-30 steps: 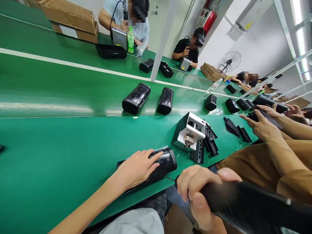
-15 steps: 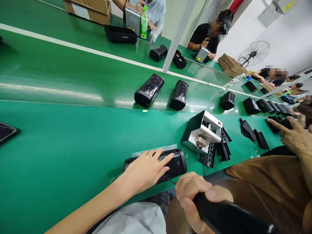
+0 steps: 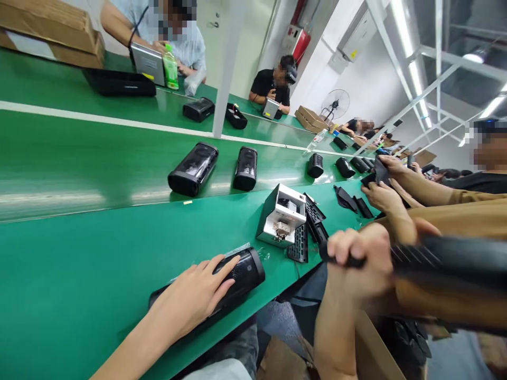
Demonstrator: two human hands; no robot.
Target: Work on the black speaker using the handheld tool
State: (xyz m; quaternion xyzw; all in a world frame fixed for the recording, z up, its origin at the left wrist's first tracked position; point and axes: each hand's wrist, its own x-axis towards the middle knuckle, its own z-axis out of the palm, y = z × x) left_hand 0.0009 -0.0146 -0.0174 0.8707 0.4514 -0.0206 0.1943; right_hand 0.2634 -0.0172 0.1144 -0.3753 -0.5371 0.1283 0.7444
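Head view: the left hand is laid flat, fingers spread, on top of a black cylindrical speaker with a perforated mesh shell, which lies on its side near the front edge of the green bench; nothing is gripped, the palm and fingers only press on the shell. A strip of clear plastic film is seen just behind the speaker, touching it. The right hand is raised off the bench to the right, closed in a fist around the thin end of a long black blurred tool that stretches away to the right edge. Beyond the speaker a white and black box-shaped fixture with a metal fitting on its face stands on the bench, with black flat grille panels stacked just beside it. On the raised green belt behind, two black rounded speaker housings lie side by side, apart from each other. At the right a co-worker's hands in tan sleeves are held over further black parts. Across the line, other people are seated with a green bottle and brown cardboard boxes near them
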